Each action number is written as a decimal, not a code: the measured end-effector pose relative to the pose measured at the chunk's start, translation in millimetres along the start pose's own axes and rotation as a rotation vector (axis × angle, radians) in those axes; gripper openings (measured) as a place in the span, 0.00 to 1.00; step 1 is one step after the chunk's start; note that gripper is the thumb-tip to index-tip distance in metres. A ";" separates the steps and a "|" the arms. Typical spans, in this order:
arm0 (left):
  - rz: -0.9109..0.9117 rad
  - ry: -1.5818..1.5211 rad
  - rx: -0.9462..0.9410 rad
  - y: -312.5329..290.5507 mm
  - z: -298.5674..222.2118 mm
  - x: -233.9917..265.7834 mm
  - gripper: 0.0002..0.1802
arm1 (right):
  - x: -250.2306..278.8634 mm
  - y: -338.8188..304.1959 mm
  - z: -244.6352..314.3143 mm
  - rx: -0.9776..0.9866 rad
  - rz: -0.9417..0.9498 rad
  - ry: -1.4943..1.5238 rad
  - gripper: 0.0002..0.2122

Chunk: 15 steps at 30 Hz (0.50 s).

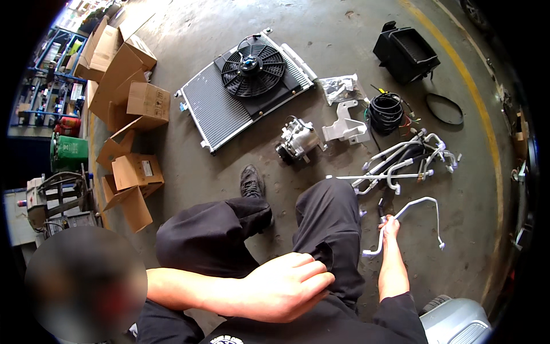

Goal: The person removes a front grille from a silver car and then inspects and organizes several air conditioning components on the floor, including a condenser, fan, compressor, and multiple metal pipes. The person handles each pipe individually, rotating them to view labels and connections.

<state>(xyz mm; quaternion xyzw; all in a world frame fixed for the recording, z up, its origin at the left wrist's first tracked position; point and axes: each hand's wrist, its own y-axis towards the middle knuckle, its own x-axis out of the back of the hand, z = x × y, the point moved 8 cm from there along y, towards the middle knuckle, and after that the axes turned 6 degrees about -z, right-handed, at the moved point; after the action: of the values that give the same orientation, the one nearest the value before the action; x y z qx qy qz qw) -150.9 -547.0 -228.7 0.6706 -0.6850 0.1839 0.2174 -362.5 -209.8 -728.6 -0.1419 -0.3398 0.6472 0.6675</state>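
My right hand [391, 226], at the end of an outstretched arm, is closed round a thin bent silver metal pipe [422, 199]. The pipe runs on both sides of the fist and bends down at each end. A short dark piece shows just above the fingers. Across my lap lies my left forearm, and the left hand [291, 286] rests near my thigh with its fingers curled; the palm is hidden. Beyond my right hand, a heap of silver pipes [395, 163] lies on the floor. A compressor [299, 139] sits past my knees.
On the concrete floor are a condenser [209, 100] with a black fan [252, 69], a metal bracket [346, 127], a bagged set of small parts [342, 89], coiled black wiring [386, 113], a belt [444, 109] and a black housing [405, 54]. Opened cardboard boxes [137, 172] stand left.
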 end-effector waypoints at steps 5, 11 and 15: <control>-0.085 0.070 0.105 -7.0 24.2 24.9 0.17 | 6.9 18.3 -20.3 -0.058 0.039 -0.049 0.08; -0.304 0.337 0.306 -38.6 53.4 136.2 0.10 | 13.2 15.1 9.1 -0.108 0.024 -0.342 0.12; -0.767 0.089 0.671 -121.0 168.0 255.0 0.12 | 4.9 -3.2 24.8 -0.065 0.001 -0.562 0.17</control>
<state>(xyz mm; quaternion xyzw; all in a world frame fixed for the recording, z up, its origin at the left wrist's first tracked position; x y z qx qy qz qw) -40.3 -856.3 -235.4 0.8981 -0.2829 0.3291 0.0712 -376.2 -211.7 -707.2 0.0215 -0.5319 0.6504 0.5419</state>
